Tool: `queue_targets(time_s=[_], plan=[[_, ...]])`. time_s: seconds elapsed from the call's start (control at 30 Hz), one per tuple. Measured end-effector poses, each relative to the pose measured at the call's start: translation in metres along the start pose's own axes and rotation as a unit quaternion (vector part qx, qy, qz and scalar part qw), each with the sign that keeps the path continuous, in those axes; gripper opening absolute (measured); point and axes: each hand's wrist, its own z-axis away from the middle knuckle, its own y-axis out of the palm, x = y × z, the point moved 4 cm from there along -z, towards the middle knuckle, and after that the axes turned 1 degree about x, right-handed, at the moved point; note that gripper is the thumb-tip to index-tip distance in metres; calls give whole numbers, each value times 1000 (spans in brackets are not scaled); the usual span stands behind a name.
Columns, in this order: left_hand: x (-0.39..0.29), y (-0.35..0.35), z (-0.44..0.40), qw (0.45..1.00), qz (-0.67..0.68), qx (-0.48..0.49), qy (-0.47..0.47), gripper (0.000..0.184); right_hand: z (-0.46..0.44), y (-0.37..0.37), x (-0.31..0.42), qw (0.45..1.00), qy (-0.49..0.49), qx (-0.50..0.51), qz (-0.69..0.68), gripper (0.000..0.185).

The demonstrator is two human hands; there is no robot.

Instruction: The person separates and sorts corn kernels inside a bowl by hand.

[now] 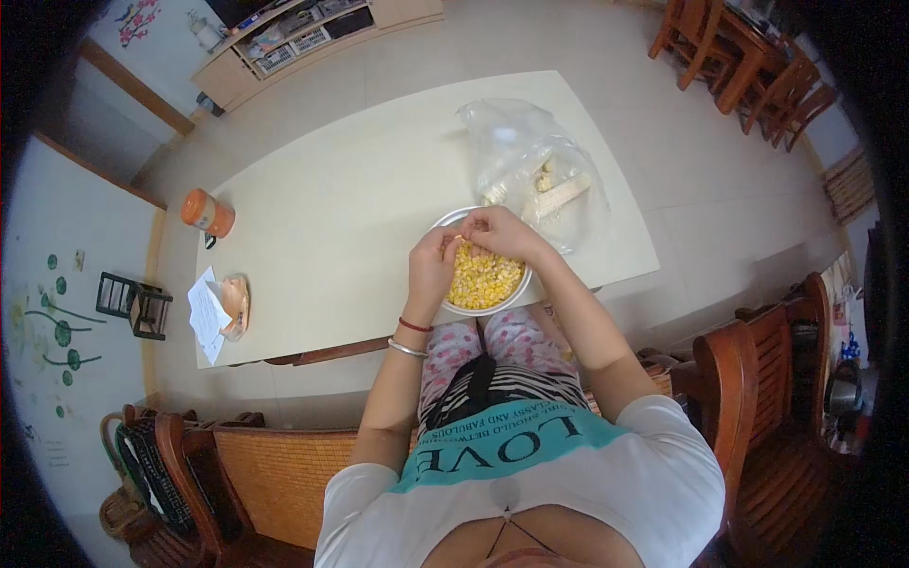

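A round metal bowl (519, 295) full of loose yellow and whitish corn kernels (485, 281) sits at the table's near edge. Over its left rim is my left hand (436, 262), fingers closed in a pinch. My right hand (498, 232) reaches across the bowl's far side, its fingertips also pinched and meeting those of the left. Whatever lies between the fingers is too small and covered to make out. Just beyond the right hand, a clear plastic bag (511, 133) holds stripped corn cobs (557, 197).
The bowl and bag rest on a pale table (350, 208). At its left end are an orange jar (207, 213), white papers (208, 317) and an orange-wrapped item (236, 305). Wooden chairs (767, 379) stand on the near right; a wooden bench (284, 473) is on the near left.
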Motion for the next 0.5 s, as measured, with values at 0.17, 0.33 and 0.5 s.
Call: queue_targets(time_s=[0.17, 0.33, 0.5], plan=[[-1, 0, 1, 1000, 4, 1, -4, 12, -2, 1, -3, 1000, -10, 12, 8, 4], [-2, 2, 0, 1000, 22, 7, -8, 13, -7, 1, -10, 997, -75, 3, 31, 5], [2, 4, 0, 999, 32, 20, -21, 17, -5, 1, -6, 995, -93, 3, 41, 4]])
